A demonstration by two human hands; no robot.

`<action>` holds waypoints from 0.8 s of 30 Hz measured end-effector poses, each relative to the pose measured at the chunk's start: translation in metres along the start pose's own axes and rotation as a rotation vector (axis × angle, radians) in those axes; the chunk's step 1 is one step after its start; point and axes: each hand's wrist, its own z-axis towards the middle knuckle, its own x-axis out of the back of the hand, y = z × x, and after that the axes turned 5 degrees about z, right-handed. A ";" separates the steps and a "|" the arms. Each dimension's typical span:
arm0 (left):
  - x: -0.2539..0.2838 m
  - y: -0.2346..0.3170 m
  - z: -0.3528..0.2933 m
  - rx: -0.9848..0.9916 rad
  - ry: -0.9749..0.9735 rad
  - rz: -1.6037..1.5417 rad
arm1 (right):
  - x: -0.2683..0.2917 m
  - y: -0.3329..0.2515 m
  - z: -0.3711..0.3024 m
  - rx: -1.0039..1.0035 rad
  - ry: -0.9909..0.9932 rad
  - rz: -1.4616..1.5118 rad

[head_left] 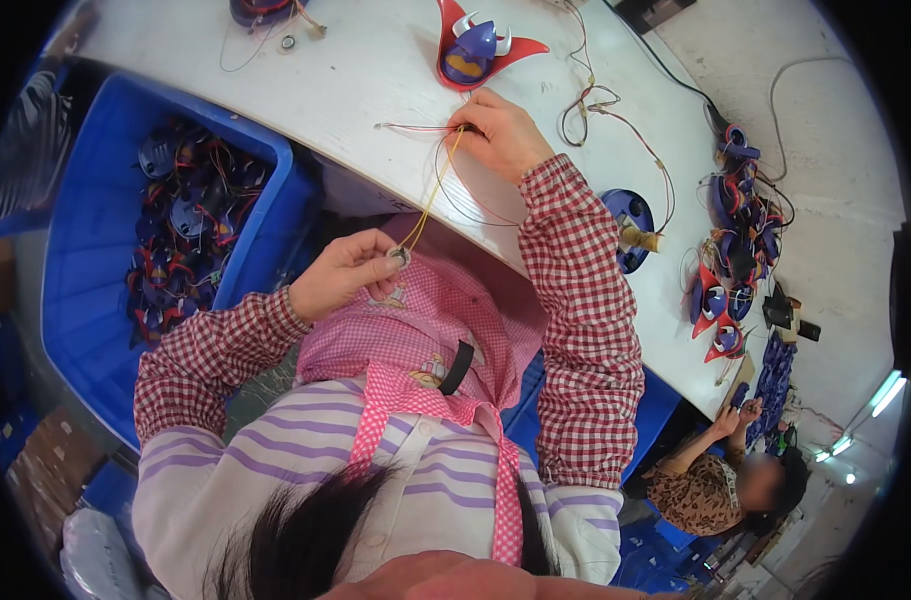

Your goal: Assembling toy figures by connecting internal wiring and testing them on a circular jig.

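My left hand (pixel 348 268) is held above my lap, in front of the table edge. Its thumb and fingers pinch a small round silvery disc (pixel 400 257), whose exact kind I cannot make out. Yellow wires (pixel 434 198) run taut from the disc up to my right hand (pixel 504 132). That hand is closed on the wires over the white table (pixel 376 70). Red and dark thin wires trail out beside its fingertips. Just beyond it lies a purple horned toy head (pixel 472 52) with red wing-like sides.
On my left stands a blue bin (pixel 86 240) holding many purple and red wired parts. A round blue part with wires (pixel 631 222) sits right of my forearm. A row of toy parts (pixel 741 240) lines the table's right side. Another person (pixel 711 490) works at the lower right.
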 end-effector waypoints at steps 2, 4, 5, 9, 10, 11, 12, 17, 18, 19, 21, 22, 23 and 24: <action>0.000 0.000 0.000 0.002 -0.002 -0.006 | -0.001 0.001 0.001 0.014 0.002 -0.035; 0.001 0.000 0.000 0.003 -0.006 -0.014 | -0.002 0.001 0.002 0.046 0.009 -0.104; 0.001 0.000 0.000 0.003 -0.007 -0.018 | -0.003 0.001 0.003 0.063 0.012 -0.139; 0.001 -0.002 0.000 0.011 -0.003 -0.009 | -0.005 -0.002 0.005 0.064 0.015 -0.186; 0.001 -0.002 0.000 0.015 -0.002 -0.005 | -0.005 -0.002 0.005 0.063 0.018 -0.201; 0.002 -0.001 0.000 0.015 -0.003 -0.004 | -0.005 -0.003 0.005 0.063 0.019 -0.202; 0.002 -0.001 0.000 0.010 -0.002 -0.015 | -0.004 -0.004 0.005 0.053 0.007 -0.193; -0.001 0.002 0.000 -0.006 -0.008 -0.043 | 0.001 -0.009 -0.003 0.059 0.041 -0.219; -0.001 0.002 0.000 -0.009 -0.005 -0.045 | 0.002 -0.009 -0.007 0.104 0.098 -0.269; -0.001 0.002 0.000 -0.012 -0.002 -0.046 | 0.003 -0.010 -0.012 0.148 0.155 -0.320; -0.002 0.003 0.000 -0.015 -0.004 -0.043 | 0.008 -0.014 -0.024 0.178 0.254 -0.370; -0.003 0.003 0.000 -0.023 0.007 -0.032 | 0.014 -0.018 -0.032 0.164 0.295 -0.369; -0.003 0.004 0.000 -0.031 0.011 -0.020 | 0.021 -0.025 -0.043 0.157 0.300 -0.376; -0.003 0.005 0.000 -0.039 0.021 -0.010 | 0.028 -0.033 -0.056 0.074 0.340 -0.262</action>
